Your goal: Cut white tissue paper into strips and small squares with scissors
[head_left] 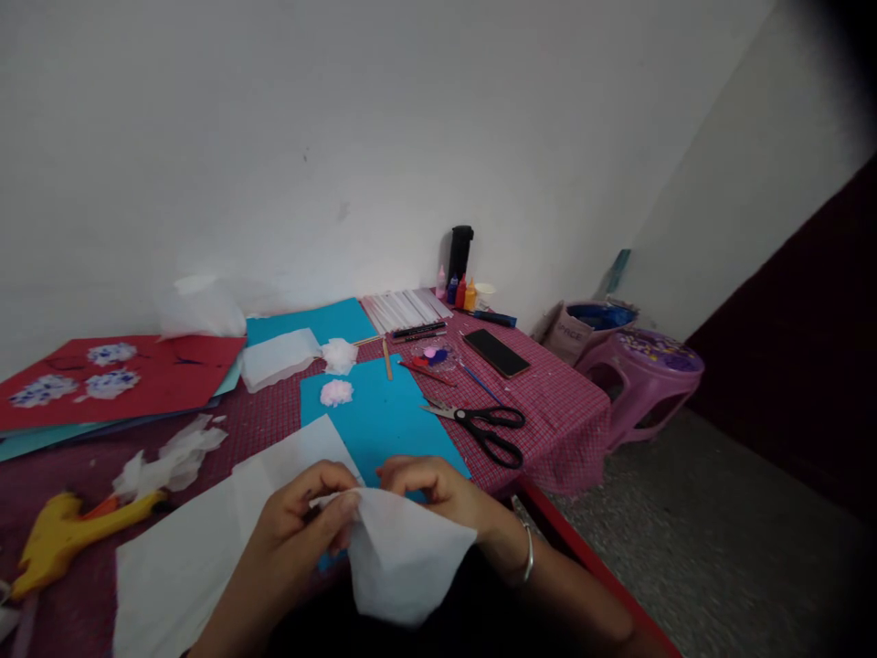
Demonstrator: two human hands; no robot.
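A thin white tissue (407,557) hangs from both my hands, low in front of my body. My left hand (308,516) pinches its upper left corner between thumb and fingers. Along the top edge, my right hand (438,489) has its fingers closed on the same tissue, the fingertips partly hidden behind it. Beyond the hands lies a blue paper sheet (384,411) with a small pale pink tissue flower (336,393) on it. White paper sheets (184,557) lie to the left. Black-handled scissors (480,425) rest partly open by the blue sheet's right edge.
A yellow glue gun (61,539) and crumpled tissue (174,457) lie at left, below red paper (171,388) with tissue flowers. At right are a phone (497,353), paint bottles (460,291), a paint palette (438,356) and brushes. A pink stool (644,384) stands beyond the table's right edge.
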